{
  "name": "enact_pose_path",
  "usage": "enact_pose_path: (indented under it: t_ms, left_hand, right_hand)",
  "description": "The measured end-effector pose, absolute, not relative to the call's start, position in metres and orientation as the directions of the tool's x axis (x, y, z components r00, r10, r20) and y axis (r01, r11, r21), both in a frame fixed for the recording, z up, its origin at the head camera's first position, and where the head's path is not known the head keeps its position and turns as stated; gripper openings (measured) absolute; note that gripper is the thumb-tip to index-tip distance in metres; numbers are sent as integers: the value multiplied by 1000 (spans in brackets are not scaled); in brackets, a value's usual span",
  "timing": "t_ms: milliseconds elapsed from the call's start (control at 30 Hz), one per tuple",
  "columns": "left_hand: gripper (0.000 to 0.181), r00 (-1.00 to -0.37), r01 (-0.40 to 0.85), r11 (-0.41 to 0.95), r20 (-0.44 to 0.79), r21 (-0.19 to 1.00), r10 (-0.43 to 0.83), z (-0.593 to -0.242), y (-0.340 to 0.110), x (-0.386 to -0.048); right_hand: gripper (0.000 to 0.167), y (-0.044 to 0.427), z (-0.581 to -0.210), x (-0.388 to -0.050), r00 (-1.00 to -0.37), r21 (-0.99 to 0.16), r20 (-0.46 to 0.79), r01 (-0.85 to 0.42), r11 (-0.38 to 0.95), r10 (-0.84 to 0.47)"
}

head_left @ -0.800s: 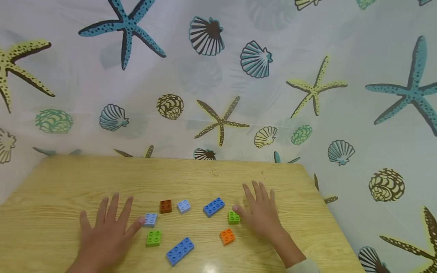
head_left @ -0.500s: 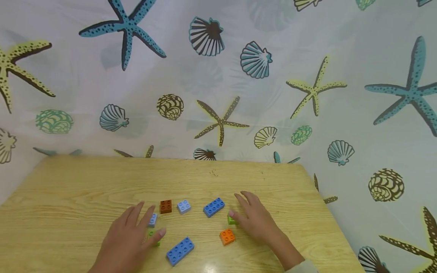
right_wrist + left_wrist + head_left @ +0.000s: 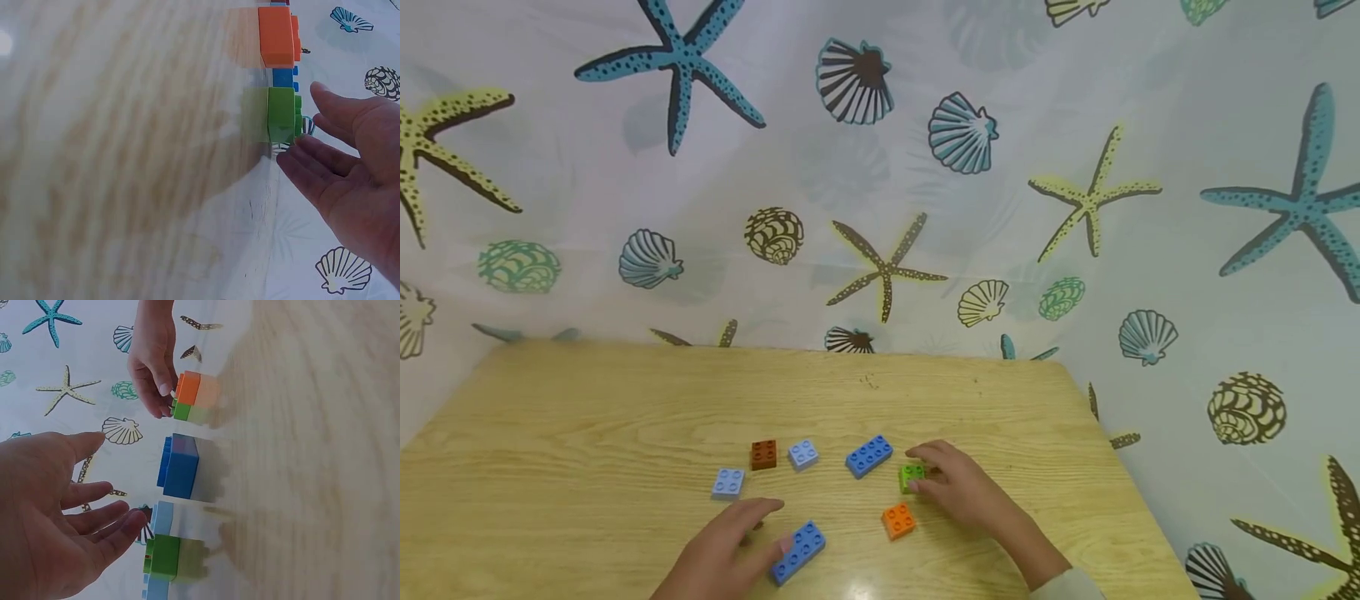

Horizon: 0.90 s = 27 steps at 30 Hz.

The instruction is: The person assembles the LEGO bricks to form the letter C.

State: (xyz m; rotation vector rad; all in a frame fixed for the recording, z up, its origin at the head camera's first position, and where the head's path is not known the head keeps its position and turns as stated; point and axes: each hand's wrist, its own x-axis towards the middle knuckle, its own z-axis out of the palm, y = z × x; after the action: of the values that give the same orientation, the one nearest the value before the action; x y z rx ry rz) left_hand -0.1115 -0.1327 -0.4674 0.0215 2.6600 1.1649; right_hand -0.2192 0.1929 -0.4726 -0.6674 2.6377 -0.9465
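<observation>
Left hand (image 3: 722, 546): grip apart, nothing in it; thumb stands away from the fingers, probably leaving room for a brick.
Left pale-blue brick (image 3: 728, 484): just beyond this hand, studs up on the wooden worktop (image 3: 587, 392).
Left green brick (image 3: 165, 557): hidden behind the left hand from the head; its flat base presumably keeps it steady.
Red-brown brick (image 3: 763, 455): far side, with a gap around it that likely leaves its sides reachable.
Near blue brick (image 3: 801, 557): eight studs, lying aslant; the left thumb overlaps it, contact unclear.
Far pale-blue brick (image 3: 802, 455): right of the red-brown one.
Far blue brick (image 3: 869, 456): eight studs, slanted likewise.
Orange brick (image 3: 898, 521): nearer than the right green brick (image 3: 910, 472), apart from it.
Right hand (image 3: 962, 483): grip apart, thumb and fingers about that green brick, seemingly to straddle it; touch uncertain.
</observation>
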Motion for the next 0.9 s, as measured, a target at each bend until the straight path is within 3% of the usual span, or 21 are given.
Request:
enact_pose_path:
  t_ms: [233, 567, 900]
  left_hand:
    - [41, -962, -123, 689, -256, 715, 94, -481, -125, -110]
    - [49, -918, -224, 658, -382, 719, 105, -486, -124, -112]
    - [43, -920, -220, 635, -375, 741, 119, -491, -124, -111]
  right_hand:
    - [44, 193, -476, -224, -840, -648, -65, -375, 663, -538]
    - [39, 192, -479, -225, -843, -610, -53, -398, 686, -536]
    - [37, 193, -484, -227, -851, -645, -61, -366, 671, -522]
